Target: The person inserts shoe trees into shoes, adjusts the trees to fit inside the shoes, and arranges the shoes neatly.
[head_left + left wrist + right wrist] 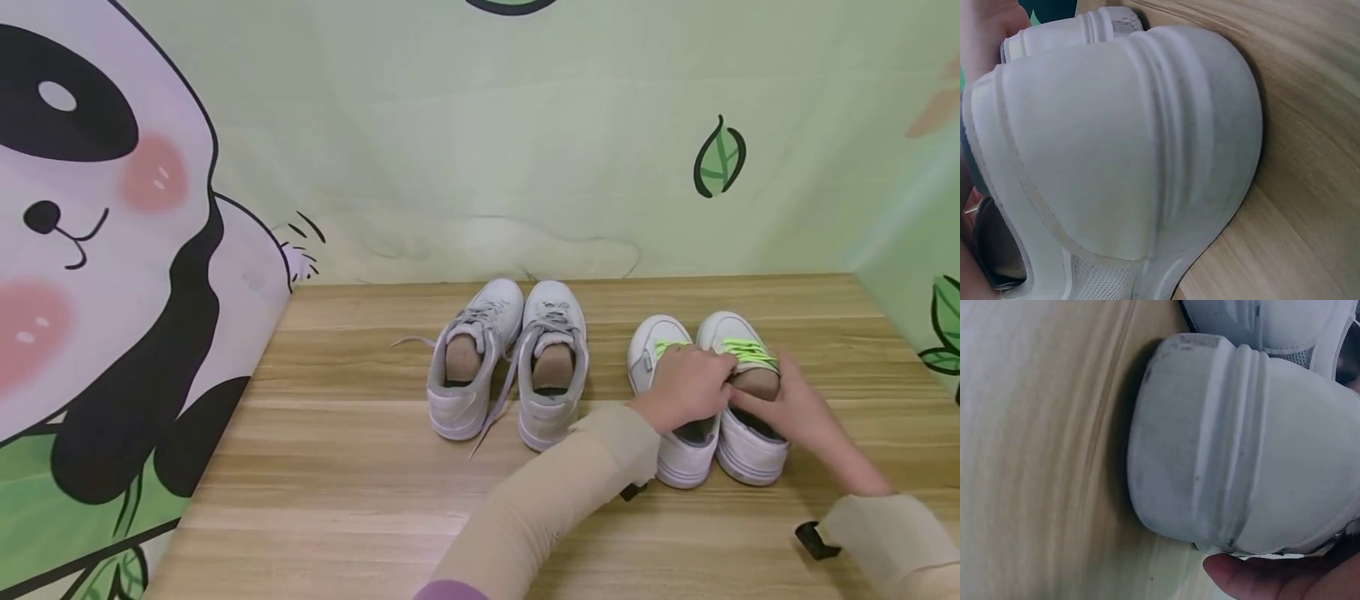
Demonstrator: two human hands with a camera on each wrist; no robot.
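A pair of white sneakers with neon green laces stands at the right in the head view: a left sneaker and a right sneaker. My left hand reaches over the left sneaker, its curled fingers gripping the right sneaker's inner edge by the tongue. My right hand holds the right sneaker's outer side, thumb over the opening and fingers along the outside. A tan piece shows in that opening between the hands. The left fingertips are partly hidden.
A second pair of white sneakers with grey laces stands to the left, toes to the wall. One loose lace trails on the wooden surface. A green printed backdrop with a panda rises behind and at the sides.
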